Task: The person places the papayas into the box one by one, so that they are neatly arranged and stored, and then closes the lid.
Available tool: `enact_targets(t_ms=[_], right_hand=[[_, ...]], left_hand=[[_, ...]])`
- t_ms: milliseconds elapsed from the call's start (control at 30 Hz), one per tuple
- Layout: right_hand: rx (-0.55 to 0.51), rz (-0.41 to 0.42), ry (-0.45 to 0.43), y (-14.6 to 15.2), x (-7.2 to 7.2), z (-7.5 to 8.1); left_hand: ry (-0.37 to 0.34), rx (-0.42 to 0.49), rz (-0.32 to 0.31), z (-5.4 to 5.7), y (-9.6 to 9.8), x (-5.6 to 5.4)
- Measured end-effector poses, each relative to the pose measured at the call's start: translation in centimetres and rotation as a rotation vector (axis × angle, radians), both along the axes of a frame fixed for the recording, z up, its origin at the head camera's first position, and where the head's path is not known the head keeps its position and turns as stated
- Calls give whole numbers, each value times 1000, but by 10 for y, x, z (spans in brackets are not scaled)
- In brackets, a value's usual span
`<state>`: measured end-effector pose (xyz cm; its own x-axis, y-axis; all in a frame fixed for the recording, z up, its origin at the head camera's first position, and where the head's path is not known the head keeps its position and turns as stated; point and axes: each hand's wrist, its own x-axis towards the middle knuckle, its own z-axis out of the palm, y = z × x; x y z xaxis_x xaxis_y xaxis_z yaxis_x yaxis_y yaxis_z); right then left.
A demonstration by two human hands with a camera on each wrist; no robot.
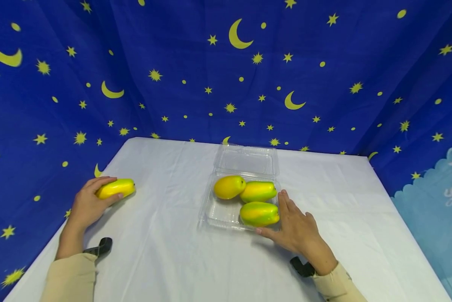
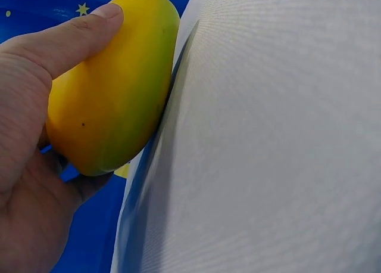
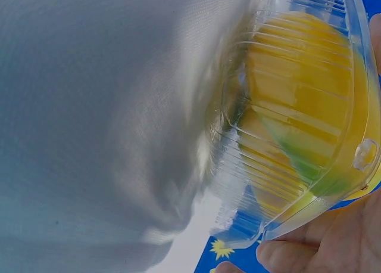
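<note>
At the left side of the table, my left hand (image 1: 89,204) grips a yellow-green mango (image 1: 117,188), thumb on one side and fingers on the other. In the left wrist view this mango (image 2: 119,82) is close against the white cloth. A clear plastic clamshell container (image 1: 226,216) lies with its lid (image 1: 246,160) folded back. Inside it are three more mangoes: one at the left (image 1: 227,187), one at the back right (image 1: 259,191) and one at the front right (image 1: 259,214). My right hand (image 1: 297,228) rests at the container's right side, fingers extended and thumb near its front corner.
A white cloth (image 1: 161,235) covers the table. Blue star-and-moon fabric (image 1: 195,58) hangs behind it and at the left, with a light-blue patch (image 1: 441,201) at the right. Black straps with wrist devices (image 1: 105,246) sit at both wrists.
</note>
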<state>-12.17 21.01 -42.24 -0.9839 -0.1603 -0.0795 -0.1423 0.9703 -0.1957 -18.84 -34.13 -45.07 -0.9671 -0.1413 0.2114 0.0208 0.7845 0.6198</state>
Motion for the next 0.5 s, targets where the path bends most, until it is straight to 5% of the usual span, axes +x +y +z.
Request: enact_targets(t_ms=[500], right_hand=[[2,0,-9,0,-2,0]], left_hand=[[50,79,-37,10,5,-1]])
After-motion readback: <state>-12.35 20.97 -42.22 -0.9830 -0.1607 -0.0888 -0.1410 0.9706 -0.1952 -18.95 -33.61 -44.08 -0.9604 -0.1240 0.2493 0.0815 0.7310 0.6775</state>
